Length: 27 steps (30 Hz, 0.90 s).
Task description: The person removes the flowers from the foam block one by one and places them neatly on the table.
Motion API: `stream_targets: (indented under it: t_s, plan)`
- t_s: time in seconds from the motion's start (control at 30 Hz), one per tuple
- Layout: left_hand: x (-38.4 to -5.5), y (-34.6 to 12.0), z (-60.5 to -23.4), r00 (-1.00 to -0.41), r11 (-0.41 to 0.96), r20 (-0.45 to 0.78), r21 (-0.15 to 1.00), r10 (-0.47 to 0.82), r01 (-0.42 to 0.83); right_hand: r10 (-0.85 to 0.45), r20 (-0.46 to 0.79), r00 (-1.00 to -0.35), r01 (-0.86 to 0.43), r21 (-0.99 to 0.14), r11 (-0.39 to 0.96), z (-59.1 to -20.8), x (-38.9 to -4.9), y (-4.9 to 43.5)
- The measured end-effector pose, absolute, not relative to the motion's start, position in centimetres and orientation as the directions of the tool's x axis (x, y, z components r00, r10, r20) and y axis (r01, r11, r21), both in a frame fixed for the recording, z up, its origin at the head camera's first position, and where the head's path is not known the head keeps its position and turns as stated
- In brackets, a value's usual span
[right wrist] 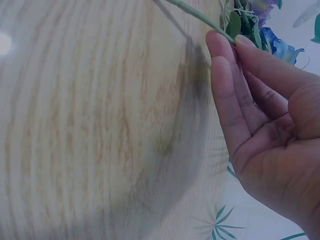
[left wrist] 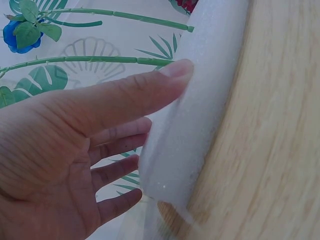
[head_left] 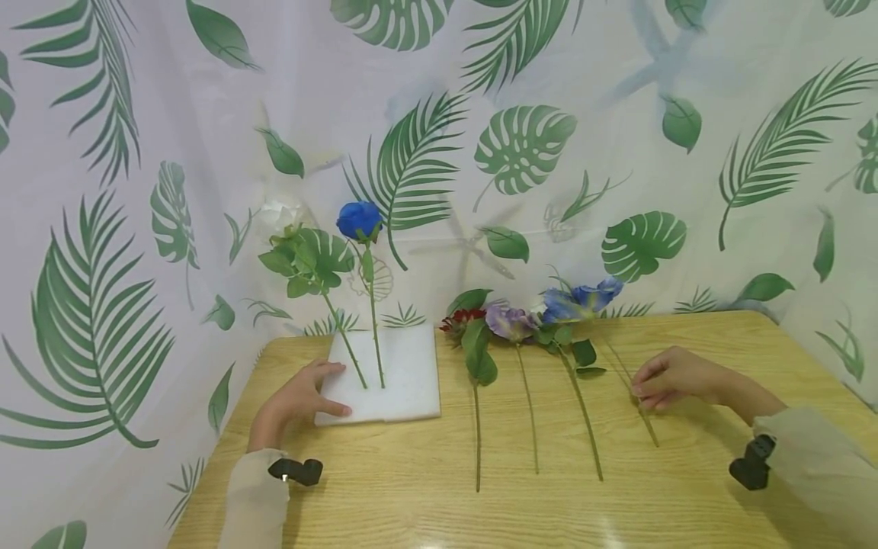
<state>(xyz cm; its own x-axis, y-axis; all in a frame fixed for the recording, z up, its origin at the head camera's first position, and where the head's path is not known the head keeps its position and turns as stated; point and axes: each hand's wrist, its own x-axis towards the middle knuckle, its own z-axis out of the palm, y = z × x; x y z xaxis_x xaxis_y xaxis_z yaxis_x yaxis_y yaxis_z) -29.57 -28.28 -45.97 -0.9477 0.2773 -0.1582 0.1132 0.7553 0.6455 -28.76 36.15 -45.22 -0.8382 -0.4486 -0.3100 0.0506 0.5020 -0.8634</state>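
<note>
My left hand [head_left: 305, 396] rests with spread fingers at the left corner of a white foam block [head_left: 405, 381]. Its thumb touches the block's top near the edge in the left wrist view. Upright in the foam stand a white rose [head_left: 280, 217], leaning left, and a blue rose [head_left: 360, 221]. At the right, my right hand [head_left: 675, 377] pinches a thin green flower stem [right wrist: 200, 16] between thumb and forefinger. This stem slants up toward the blue flower [head_left: 583, 299] at the table's back; leaves and neighbouring blooms crowd where it joins.
On the wooden table [head_left: 507, 511], between the hands, lie a red flower [head_left: 463, 320], a purple flower [head_left: 511, 323] and another stem [head_left: 584, 415] with dark leaves. A leaf-patterned curtain [head_left: 439, 69] hangs behind and at the left.
</note>
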Motion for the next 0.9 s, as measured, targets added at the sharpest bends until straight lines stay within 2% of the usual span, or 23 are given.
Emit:
stream_targets:
  t_s: [0.9]
  plan:
    - [-29.58,-28.31,-45.85,-0.947,0.745,-0.148,0.656,0.285,0.122,-0.455,-0.35,-0.819,0.069,-0.847,0.527,-45.43,-28.93,35.61]
